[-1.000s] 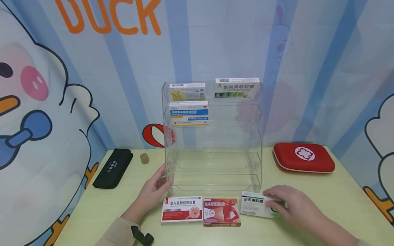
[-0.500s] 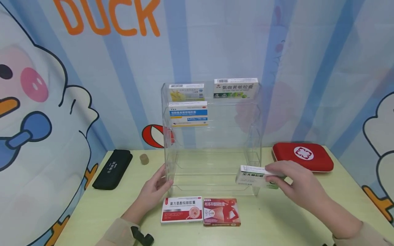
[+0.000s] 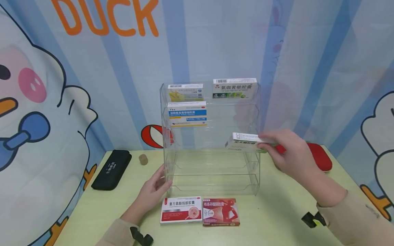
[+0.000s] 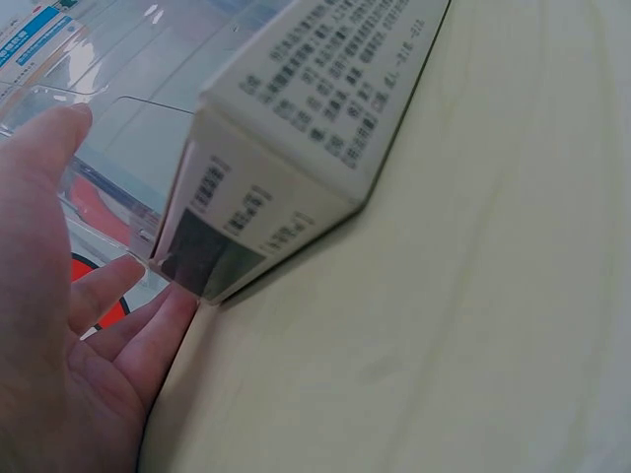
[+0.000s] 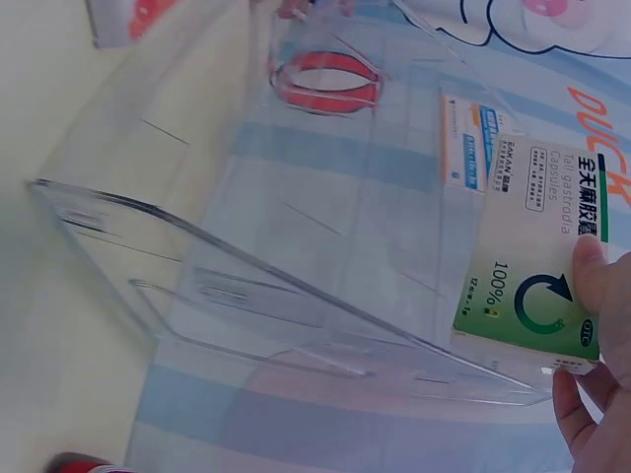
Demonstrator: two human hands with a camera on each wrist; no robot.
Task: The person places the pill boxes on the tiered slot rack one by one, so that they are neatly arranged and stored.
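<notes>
Medicine box hangs in front of the clear rack, pinched at one end by the right hand, probably so the rest is free; the left hand grips the rack's lower left side, seemingly steadying it.

The white-and-green box has been raised by the right hand from beside the red box to mid-height at the clear rack's right side. The red case has been partly covered, and more right sleeve is shown.
</notes>
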